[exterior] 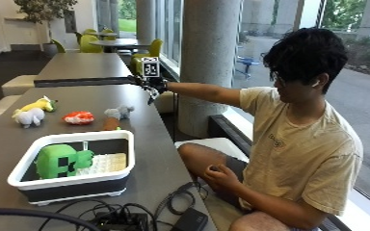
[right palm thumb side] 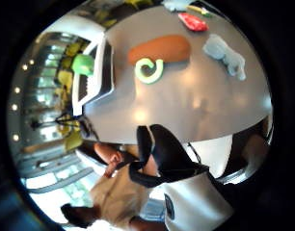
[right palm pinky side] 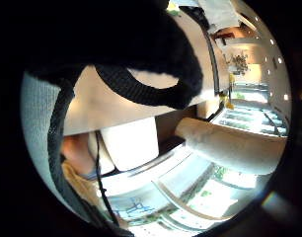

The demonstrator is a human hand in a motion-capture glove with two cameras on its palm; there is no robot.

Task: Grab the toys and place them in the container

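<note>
Nearest, the bin [exterior: 76, 185] sat on the worktop [exterior: 146, 144] with a green block toy [exterior: 60, 161] inside. Past it lay the brown toy [exterior: 111, 124], grey toy [exterior: 119, 112], red toy [exterior: 78, 117] and white plush [exterior: 31, 114]. Farthest out, your gloved right hand [exterior: 151, 84] hung over the worktop's far end, holding nothing; can't tell how the fingers sat.
</note>
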